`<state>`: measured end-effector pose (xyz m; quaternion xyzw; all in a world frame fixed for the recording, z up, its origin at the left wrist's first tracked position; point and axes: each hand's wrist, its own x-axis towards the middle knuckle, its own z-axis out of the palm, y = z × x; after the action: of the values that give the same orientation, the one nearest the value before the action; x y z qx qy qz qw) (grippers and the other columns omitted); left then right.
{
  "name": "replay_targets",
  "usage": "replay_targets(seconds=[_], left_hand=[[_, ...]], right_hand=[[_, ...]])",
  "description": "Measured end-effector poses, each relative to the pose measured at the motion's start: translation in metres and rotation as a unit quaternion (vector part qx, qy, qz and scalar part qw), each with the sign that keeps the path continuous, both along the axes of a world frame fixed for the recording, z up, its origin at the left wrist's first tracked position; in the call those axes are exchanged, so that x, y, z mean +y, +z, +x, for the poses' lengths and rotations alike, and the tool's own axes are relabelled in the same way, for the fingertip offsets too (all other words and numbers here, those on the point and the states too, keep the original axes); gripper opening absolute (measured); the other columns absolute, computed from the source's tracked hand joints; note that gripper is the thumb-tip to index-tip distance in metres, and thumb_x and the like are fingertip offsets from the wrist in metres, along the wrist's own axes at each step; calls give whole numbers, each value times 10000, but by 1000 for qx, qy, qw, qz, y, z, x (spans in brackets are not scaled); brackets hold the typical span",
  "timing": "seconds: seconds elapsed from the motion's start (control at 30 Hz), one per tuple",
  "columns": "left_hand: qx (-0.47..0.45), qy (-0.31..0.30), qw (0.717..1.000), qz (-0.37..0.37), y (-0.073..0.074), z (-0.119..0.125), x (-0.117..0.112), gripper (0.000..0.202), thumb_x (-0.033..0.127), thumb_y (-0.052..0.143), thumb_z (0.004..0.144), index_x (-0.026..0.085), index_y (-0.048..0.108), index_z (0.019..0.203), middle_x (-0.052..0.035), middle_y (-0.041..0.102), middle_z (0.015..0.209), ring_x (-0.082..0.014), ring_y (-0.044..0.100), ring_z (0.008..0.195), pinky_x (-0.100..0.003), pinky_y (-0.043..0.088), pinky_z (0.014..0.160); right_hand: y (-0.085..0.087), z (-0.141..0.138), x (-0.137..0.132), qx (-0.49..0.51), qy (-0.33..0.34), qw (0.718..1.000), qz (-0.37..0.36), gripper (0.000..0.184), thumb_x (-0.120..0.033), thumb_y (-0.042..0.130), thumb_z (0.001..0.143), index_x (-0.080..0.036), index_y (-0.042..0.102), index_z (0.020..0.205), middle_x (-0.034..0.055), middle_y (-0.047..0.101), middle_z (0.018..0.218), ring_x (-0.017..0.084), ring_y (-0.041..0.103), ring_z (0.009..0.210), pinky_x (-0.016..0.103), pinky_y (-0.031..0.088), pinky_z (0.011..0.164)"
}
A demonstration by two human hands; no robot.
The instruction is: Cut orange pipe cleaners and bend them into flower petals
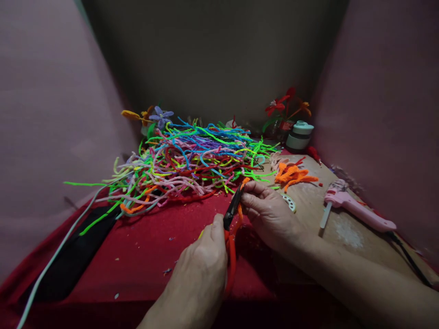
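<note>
My left hand [206, 258] grips a pair of scissors [231, 256] by its orange-red handles, the dark blades pointing up and away. Pinched in the fingers of my right hand [262, 203] is an orange pipe cleaner [240, 215], which hangs down beside the scissors. Its upper end shows right at the blade tips; whether the blades are closed on it I cannot make out. Just beyond both hands spreads a large heap of pipe cleaners [202, 155] in many colours. Shaped orange pipe cleaner pieces [293, 175] lie past my right hand.
A pink glue gun [358, 208] rests at the right on a tan board [308, 201], its black cord running to the front. Near it is a pale disc with holes [289, 202]. Behind stand a jar [300, 135] and red flowers [277, 105]. A white cable [65, 242] crosses the left.
</note>
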<state>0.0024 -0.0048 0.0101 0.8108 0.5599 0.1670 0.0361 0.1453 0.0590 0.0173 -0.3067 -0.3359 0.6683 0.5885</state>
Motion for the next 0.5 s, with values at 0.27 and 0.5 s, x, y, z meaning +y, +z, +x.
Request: replay_targets(seconds=[0.27,0.5], left_hand=[[13,17,999,-27,2,2,-1,428,113,305,850,109,423,1261,-119,677,863,-181,676,746,-291,543,665],[11,14,999,-39,7,2,-2,425,113,309,844,101,426,1252,-110,676,799,-179,675,700,-272,538,619]], right_hand=[[-2,0,1,12,6,1000,4,122,-148,718,605,-184,647,697,-38,549,602,57,426,522,195,312,497],[-2,-1,1,7,3,1000,1,130,-162,727,596,-184,634,684,-37,552,604,64,417,513,210,308,496]])
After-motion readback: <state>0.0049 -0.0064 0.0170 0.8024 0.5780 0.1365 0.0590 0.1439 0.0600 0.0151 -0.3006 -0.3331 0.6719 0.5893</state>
